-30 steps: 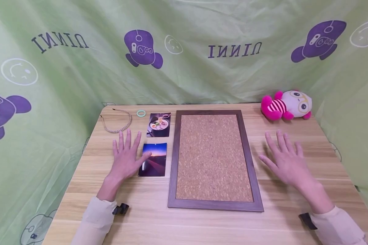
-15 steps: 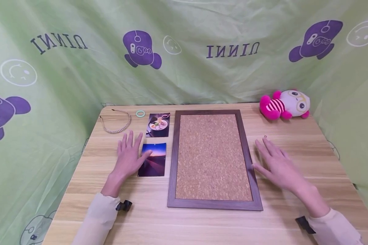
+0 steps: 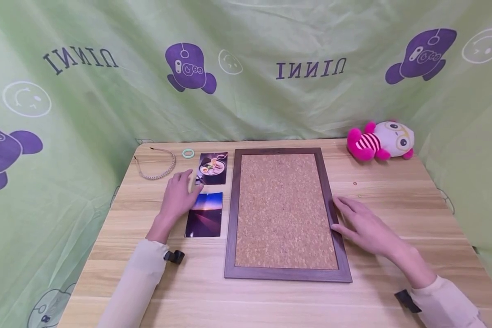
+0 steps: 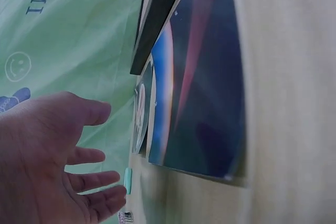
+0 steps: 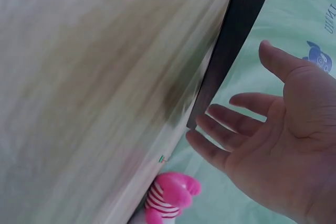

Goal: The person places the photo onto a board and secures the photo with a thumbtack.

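My left hand (image 3: 178, 197) hovers over the left edge of two photos, its fingers loosely bent and holding nothing. Its thumb is above the gap between the ramen photo (image 3: 213, 168) and the sunset road photo (image 3: 205, 218). In the left wrist view the palm (image 4: 42, 156) is apart from the sunset photo. A cork board (image 3: 284, 214) in a dark wooden frame lies flat right of the photos. My right hand (image 3: 366, 226) is at the frame's right side, fingertips over its edge; whether they touch cannot be told. In the right wrist view its fingers (image 5: 231, 124) are spread.
A beaded headband (image 3: 157, 175) and a mint-green ring (image 3: 188, 153) lie at the back left of the wooden table (image 3: 279, 305). A pink-and-white plush toy (image 3: 381, 141) lies back right. Two tiny rings, one a small brown ring (image 3: 355, 183), lie right of the frame. Green curtains surround the table.
My left hand has moved up and right, towards the gap between the photos. My right hand has moved left to the frame's edge, uncovering two tiny rings on the table.
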`<state>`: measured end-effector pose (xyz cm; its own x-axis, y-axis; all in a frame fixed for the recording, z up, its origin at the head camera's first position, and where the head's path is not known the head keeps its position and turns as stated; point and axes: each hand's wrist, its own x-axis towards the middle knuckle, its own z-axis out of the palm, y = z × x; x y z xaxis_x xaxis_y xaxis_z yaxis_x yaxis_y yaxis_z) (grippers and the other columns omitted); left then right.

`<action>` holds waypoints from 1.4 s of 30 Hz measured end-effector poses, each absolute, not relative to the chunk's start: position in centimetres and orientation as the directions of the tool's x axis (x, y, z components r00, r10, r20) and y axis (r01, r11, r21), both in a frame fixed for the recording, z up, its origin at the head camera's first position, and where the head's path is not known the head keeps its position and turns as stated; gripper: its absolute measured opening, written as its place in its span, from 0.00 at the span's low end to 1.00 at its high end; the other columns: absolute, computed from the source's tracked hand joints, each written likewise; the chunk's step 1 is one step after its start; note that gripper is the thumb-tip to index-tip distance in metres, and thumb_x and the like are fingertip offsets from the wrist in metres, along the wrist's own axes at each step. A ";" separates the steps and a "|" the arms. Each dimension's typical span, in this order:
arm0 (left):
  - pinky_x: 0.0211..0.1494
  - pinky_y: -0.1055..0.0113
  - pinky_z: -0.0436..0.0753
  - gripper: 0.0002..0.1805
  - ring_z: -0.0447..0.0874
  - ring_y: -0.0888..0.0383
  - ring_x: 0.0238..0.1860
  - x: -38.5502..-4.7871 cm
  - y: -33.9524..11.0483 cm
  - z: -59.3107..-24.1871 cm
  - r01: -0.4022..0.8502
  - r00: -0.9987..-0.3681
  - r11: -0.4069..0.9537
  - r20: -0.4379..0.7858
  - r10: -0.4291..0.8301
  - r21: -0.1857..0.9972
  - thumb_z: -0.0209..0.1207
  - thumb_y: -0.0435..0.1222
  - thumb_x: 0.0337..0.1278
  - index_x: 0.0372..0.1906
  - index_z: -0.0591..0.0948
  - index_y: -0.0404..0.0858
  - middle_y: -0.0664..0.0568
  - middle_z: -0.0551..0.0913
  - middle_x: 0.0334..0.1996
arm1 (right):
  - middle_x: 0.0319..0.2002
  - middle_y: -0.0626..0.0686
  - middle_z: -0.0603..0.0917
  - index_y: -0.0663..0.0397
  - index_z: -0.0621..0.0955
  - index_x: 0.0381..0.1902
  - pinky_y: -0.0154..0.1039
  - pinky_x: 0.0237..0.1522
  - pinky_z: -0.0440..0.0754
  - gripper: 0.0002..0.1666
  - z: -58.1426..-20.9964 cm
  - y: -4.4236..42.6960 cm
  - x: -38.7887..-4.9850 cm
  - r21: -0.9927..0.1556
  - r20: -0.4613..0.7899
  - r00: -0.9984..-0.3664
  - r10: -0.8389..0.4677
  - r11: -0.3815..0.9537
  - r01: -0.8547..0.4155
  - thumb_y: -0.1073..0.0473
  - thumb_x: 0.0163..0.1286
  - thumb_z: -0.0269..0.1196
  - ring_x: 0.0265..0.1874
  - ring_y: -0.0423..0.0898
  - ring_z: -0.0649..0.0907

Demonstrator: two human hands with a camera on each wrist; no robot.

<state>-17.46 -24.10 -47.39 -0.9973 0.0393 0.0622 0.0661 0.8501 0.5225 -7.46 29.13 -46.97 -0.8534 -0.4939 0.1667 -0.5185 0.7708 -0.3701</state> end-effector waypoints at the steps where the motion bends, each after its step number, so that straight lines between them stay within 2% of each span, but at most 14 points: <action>1: 0.76 0.30 0.73 0.40 0.72 0.25 0.72 -18.1 -24.3 -47.9 0.072 -0.996 0.844 0.082 0.033 0.531 0.64 0.49 0.78 0.82 0.70 0.29 0.23 0.73 0.72 | 0.72 0.75 0.77 0.74 0.71 0.79 0.72 0.69 0.76 0.46 -47.0 29.1 -7.5 -0.373 0.165 -0.854 -0.494 0.770 -0.517 0.55 0.74 0.76 0.70 0.74 0.77; 7: 0.63 0.35 0.82 0.37 0.83 0.30 0.58 -20.4 -24.3 -48.5 0.058 -0.995 0.782 0.100 -0.005 0.621 0.65 0.49 0.77 0.76 0.75 0.28 0.27 0.81 0.62 | 0.61 0.66 0.82 0.74 0.73 0.78 0.65 0.61 0.85 0.44 -47.3 29.1 -7.7 -0.383 0.142 -0.860 -0.491 0.774 -0.505 0.56 0.74 0.77 0.59 0.62 0.84; 9: 0.64 0.36 0.83 0.34 0.85 0.31 0.58 -20.5 -23.8 -47.5 0.010 -0.998 0.741 0.056 -0.037 0.671 0.65 0.44 0.77 0.76 0.75 0.27 0.27 0.82 0.61 | 0.58 0.63 0.83 0.75 0.73 0.78 0.62 0.57 0.87 0.44 -47.4 29.1 -7.8 -0.387 0.139 -0.858 -0.495 0.770 -0.507 0.57 0.73 0.77 0.55 0.57 0.85; 12: 0.65 0.39 0.85 0.32 0.87 0.32 0.59 -21.1 -23.7 -47.6 -0.059 -0.996 0.694 0.009 -0.094 0.718 0.66 0.43 0.77 0.74 0.77 0.27 0.27 0.84 0.61 | 0.54 0.59 0.84 0.75 0.74 0.77 0.59 0.53 0.88 0.44 -47.5 29.2 -7.9 -0.399 0.141 -0.857 -0.495 0.764 -0.507 0.59 0.72 0.78 0.50 0.52 0.85; 16: 0.66 0.41 0.86 0.32 0.86 0.34 0.62 -21.7 -23.4 -47.7 -0.130 -0.989 0.636 -0.053 -0.139 0.761 0.67 0.42 0.77 0.74 0.77 0.28 0.29 0.84 0.63 | 0.50 0.55 0.85 0.75 0.76 0.75 0.59 0.52 0.88 0.43 -47.8 29.6 -8.2 -0.428 0.163 -0.849 -0.502 0.740 -0.519 0.60 0.69 0.79 0.47 0.50 0.85; 19: 0.67 0.42 0.85 0.32 0.86 0.34 0.62 -22.1 -23.1 -48.1 -0.147 -0.986 0.633 -0.061 -0.156 0.760 0.68 0.43 0.76 0.74 0.77 0.28 0.29 0.85 0.62 | 0.47 0.51 0.84 0.74 0.76 0.75 0.57 0.51 0.88 0.43 -48.1 29.9 -8.4 -0.455 0.169 -0.843 -0.510 0.719 -0.526 0.60 0.68 0.80 0.45 0.47 0.84; 24: 0.69 0.42 0.83 0.32 0.86 0.33 0.61 -22.7 -22.6 -48.5 -0.141 -0.983 0.679 -0.021 -0.182 0.721 0.69 0.44 0.74 0.71 0.79 0.27 0.30 0.87 0.60 | 0.41 0.43 0.81 0.76 0.75 0.75 0.42 0.42 0.85 0.43 -48.2 29.9 -8.7 -0.511 0.147 -0.845 -0.515 0.692 -0.510 0.61 0.70 0.79 0.39 0.37 0.79; 27: 0.68 0.41 0.83 0.32 0.87 0.34 0.60 -23.1 -22.4 -48.5 -0.139 -0.981 0.692 -0.004 -0.193 0.708 0.71 0.44 0.72 0.70 0.80 0.26 0.30 0.87 0.59 | 0.38 0.41 0.80 0.77 0.74 0.75 0.37 0.37 0.82 0.43 -48.2 29.9 -8.8 -0.545 0.134 -0.848 -0.513 0.676 -0.496 0.62 0.70 0.78 0.36 0.34 0.77; 30: 0.63 0.44 0.85 0.34 0.88 0.36 0.57 -23.9 -22.5 -49.3 -0.130 -0.979 0.714 0.024 -0.202 0.688 0.76 0.44 0.64 0.68 0.81 0.28 0.32 0.89 0.56 | 0.38 0.41 0.81 0.78 0.74 0.75 0.36 0.35 0.82 0.42 -48.1 29.8 -8.8 -0.555 0.133 -0.849 -0.511 0.671 -0.491 0.63 0.70 0.78 0.34 0.32 0.77; 35: 0.64 0.44 0.85 0.37 0.88 0.36 0.58 -24.3 -22.2 -49.3 -0.131 -0.979 0.722 0.024 -0.200 0.679 0.82 0.38 0.55 0.67 0.82 0.29 0.31 0.89 0.56 | 0.38 0.41 0.81 0.78 0.74 0.75 0.36 0.35 0.81 0.42 -48.0 29.8 -8.8 -0.557 0.129 -0.854 -0.504 0.676 -0.483 0.64 0.70 0.78 0.34 0.32 0.77; 38: 0.69 0.43 0.83 0.37 0.87 0.34 0.62 -23.9 -21.8 -48.3 -0.136 -0.982 0.715 0.000 -0.187 0.686 0.81 0.33 0.56 0.69 0.80 0.28 0.29 0.88 0.59 | 0.37 0.41 0.81 0.78 0.74 0.75 0.35 0.34 0.80 0.42 -47.9 29.8 -8.8 -0.558 0.124 -0.857 -0.501 0.679 -0.478 0.64 0.70 0.78 0.34 0.32 0.76; 42: 0.61 0.47 0.86 0.36 0.90 0.38 0.53 -23.8 -21.8 -48.3 -0.153 -0.982 0.711 -0.022 -0.190 0.686 0.81 0.32 0.56 0.69 0.80 0.28 0.31 0.90 0.54 | 0.37 0.40 0.80 0.78 0.74 0.75 0.35 0.33 0.80 0.42 -47.9 29.8 -8.7 -0.559 0.115 -0.858 -0.501 0.681 -0.473 0.63 0.70 0.78 0.33 0.31 0.75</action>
<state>-23.82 -21.82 -48.26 -0.9816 -0.1895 -0.0224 -0.1529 0.7111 0.6863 -8.69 29.78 -47.92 -0.8579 -0.5008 0.1150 -0.4727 0.6814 -0.5588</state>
